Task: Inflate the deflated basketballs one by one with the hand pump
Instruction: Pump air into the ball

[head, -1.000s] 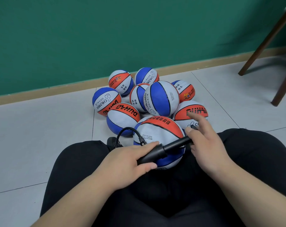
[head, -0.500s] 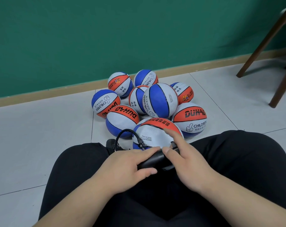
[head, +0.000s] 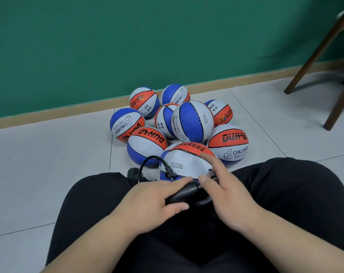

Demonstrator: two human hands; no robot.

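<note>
A red, white and blue basketball [head: 184, 161] sits between my knees, just beyond my hands. A black hose [head: 147, 164] loops from the hand pump [head: 184, 194] to a needle fitting in the ball's left side. My left hand [head: 153, 201] grips the black pump barrel, thumb below and fingers on top. My right hand [head: 224, 190] holds the pump handle, pushed in close to the barrel, with its index finger raised over the ball. Several more basketballs [head: 193, 121] lie heaped on the floor behind.
I sit on a grey tiled floor [head: 49, 164] in black trousers [head: 285, 194], knees spread. A green wall with a tan skirting board [head: 49, 115] runs behind the balls. Dark wooden chair legs [head: 336, 103] stand at the right.
My right hand has pushed the pump handle in toward the barrel, so the extended rod seen a second ago is hidden. The left hand kept its grip on the barrel.
</note>
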